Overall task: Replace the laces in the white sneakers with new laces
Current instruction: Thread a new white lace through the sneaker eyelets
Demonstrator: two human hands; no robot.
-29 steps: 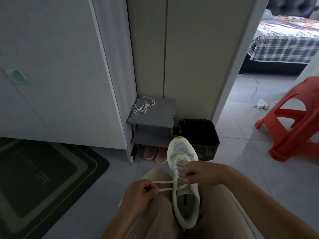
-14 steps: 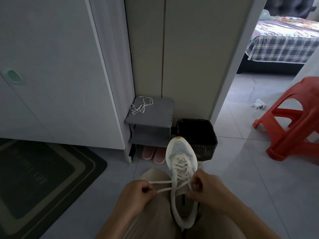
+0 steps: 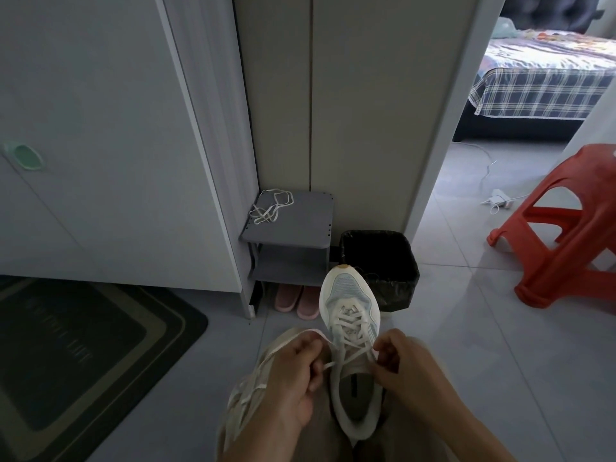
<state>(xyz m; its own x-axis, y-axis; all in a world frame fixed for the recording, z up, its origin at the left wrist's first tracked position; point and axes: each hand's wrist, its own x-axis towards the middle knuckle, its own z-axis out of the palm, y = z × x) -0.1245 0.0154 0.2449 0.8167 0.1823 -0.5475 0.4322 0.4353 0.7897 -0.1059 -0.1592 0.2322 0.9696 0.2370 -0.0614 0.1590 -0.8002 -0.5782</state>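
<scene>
White and soft blue, one sneaker lies on the person's lap between the two knees, toe pointing away. It has a mesh top, a thick smooth sole and a small tan patch at the toe tip. One flat, pale lace goes in crosses up its front.

There are two hands. The left hand pinches one end of the lace just beside the shoe. The right hand pinches the other end on the other side, with its fingers curled in. The lace runs tight from the shoe to each hand. The trousers are beige and wrinkly.

Farther off, one small grey shelf stands against the wall. A loose white lace lies on top of it in a tangle. Two pink slippers sit side by side under it. One square black bin with a shiny bag stands just beside the shelf. One red plastic stool stands on the smooth grey floor tiles. One dark mat lies to the left. One bed with a checked cover shows through the doorway.
</scene>
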